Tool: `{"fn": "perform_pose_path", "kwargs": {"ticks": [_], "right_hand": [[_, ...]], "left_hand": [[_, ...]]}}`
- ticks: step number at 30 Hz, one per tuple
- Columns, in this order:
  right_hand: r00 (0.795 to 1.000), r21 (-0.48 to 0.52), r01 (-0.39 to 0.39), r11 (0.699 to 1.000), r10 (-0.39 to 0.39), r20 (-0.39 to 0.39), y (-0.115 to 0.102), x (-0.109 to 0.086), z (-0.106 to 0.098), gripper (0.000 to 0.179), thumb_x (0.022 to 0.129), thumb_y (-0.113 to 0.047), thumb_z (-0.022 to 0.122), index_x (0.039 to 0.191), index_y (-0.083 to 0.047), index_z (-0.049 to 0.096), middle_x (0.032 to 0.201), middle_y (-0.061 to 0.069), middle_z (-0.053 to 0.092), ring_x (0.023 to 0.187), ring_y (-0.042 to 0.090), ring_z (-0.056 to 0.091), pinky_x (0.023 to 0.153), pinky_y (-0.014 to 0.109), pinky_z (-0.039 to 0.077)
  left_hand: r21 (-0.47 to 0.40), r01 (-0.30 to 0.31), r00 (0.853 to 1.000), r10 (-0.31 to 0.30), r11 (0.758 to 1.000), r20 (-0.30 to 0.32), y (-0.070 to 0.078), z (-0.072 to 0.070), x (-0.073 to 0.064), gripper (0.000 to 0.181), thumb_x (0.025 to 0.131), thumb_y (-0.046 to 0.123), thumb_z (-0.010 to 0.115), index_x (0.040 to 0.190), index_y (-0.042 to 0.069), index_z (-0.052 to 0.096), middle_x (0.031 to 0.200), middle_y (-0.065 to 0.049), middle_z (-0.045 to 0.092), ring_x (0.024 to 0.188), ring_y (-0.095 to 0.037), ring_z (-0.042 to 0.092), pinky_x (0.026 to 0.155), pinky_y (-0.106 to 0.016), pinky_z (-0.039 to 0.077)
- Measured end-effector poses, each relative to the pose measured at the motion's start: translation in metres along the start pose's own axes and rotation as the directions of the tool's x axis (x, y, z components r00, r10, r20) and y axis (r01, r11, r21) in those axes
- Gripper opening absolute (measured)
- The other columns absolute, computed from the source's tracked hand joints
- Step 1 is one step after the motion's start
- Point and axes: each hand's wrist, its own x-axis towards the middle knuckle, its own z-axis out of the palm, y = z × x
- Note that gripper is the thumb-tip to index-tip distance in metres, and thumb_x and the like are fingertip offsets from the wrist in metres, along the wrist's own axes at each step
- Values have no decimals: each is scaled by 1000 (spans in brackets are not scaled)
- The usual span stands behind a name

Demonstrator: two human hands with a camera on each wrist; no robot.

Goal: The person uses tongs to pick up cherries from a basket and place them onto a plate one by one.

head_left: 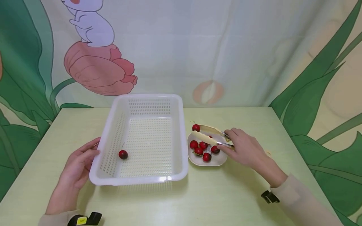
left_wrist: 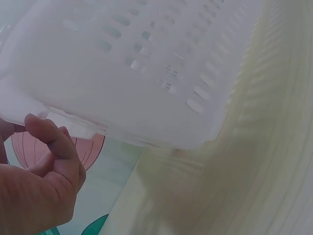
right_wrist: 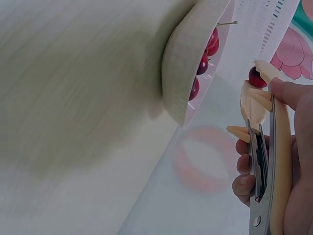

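My left hand (head_left: 80, 163) grips the left rim of a white perforated plastic basket (head_left: 138, 181), thumb at the rim and fingers curled below it. One cherry (head_left: 123, 154) with a stem lies inside on the basket's left side. In my right hand (head_left: 246, 147) is a pair of tongs (right_wrist: 279, 161) with cream-coloured tips and metal arms. A cherry (right_wrist: 256, 77) sits at the tongs' tips, above the far left edge of a white bowl (head_left: 195, 160). Several more cherries (head_left: 206, 157) lie in that bowl, partly covered by the tongs in the head view.
The bowl stands close against the right side of the basket on a pale table (head_left: 215, 201). Behind the table's far edge hangs a curtain (head_left: 243, 62) printed with leaves, flowers and a white animal.
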Motion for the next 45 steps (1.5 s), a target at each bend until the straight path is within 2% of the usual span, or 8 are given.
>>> {"fn": "perform_pose_path", "kwargs": {"ticks": [9,16,24,37,45], "right_hand": [[998,-6,-4,1000,5,57,12,-10,2,53,95,-50,71,120,-4,65,97,4,63,78,18,54,60,32,50],[998,-8,12,1000,-11,62,24,-21,-9,50,96,-47,71,120,-4,66,101,4,64,79,16,57,60,35,52],[995,-30,15,999,-12,102,35,-32,-19,53,96,-49,69,122,-4,66,103,4,66,81,17,60,65,39,54],[990,-24,40,999,-37,136,34,-39,-19,47,92,-47,75,113,-7,67,95,-1,63,74,12,53,59,33,47],[994,-11,21,1000,-20,112,34,-35,-20,52,93,-50,73,119,-5,66,103,3,66,81,15,59,63,37,53]], "left_hand": [[-20,-8,1000,8,1000,7,-2,2,0,30,104,3,57,125,22,69,120,5,71,103,-15,72,83,-30,59],[4,6,1000,-6,1000,0,-2,2,0,31,103,5,59,126,23,67,121,8,70,104,-13,71,84,-30,59],[14,9,1000,-9,1000,-15,0,2,0,31,103,6,60,128,25,66,121,10,70,105,-12,71,84,-30,59],[-7,3,1000,-3,1000,-5,0,0,0,31,103,5,59,127,24,67,120,8,70,104,-13,72,83,-31,59],[-5,4,1000,-4,1000,-6,0,-1,0,31,103,5,59,127,24,66,121,8,70,105,-13,72,84,-31,59]]}}
